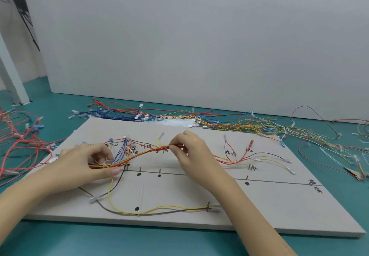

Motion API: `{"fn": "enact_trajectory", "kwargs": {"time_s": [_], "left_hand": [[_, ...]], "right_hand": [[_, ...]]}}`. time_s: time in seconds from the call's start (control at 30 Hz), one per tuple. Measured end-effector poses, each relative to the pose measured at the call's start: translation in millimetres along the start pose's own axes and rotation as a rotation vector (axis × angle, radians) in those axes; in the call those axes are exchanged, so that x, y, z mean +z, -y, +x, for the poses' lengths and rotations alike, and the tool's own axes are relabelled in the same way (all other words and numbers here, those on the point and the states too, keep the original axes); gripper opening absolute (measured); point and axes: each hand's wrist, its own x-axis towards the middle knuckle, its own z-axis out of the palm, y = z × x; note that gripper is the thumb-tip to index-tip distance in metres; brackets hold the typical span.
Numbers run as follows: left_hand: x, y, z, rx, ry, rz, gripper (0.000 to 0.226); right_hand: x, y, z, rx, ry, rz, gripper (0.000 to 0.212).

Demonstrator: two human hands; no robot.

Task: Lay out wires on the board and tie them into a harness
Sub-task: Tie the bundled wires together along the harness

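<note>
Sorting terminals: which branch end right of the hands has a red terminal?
The upright red terminal on the red wire, top right of the board; the others look clear or white.

Matt grey board [259, 211], glossy plastic-coated wires [143, 153], smooth teal tabletop [60, 239].

The handwritten labels [315, 185] on the board [259, 205] are too small to read. The left hand [79, 166] covers the bundle's [143, 153] left end. Red wires [18, 146] run off the left edge.
</note>
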Motion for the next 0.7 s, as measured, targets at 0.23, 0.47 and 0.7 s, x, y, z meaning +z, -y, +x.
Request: {"fn": "enact_trajectory", "kwargs": {"time_s": [0.23,0.47,0.7], "left_hand": [[-3,19,4,0.083,0.066,-0.177,0.021],[8,28,0,0.089,-0.061,-0.154,0.026],[-16,9,6,0.157,-0.290,-0.323,0.007]], "right_hand": [[3,-3,-4,0.019,0.022,-0.005,0.009],[1,-5,-3,0.039,0.062,-0.018,0.011],[3,0,-3,0.019,0.043,0.061,0.011]]}}
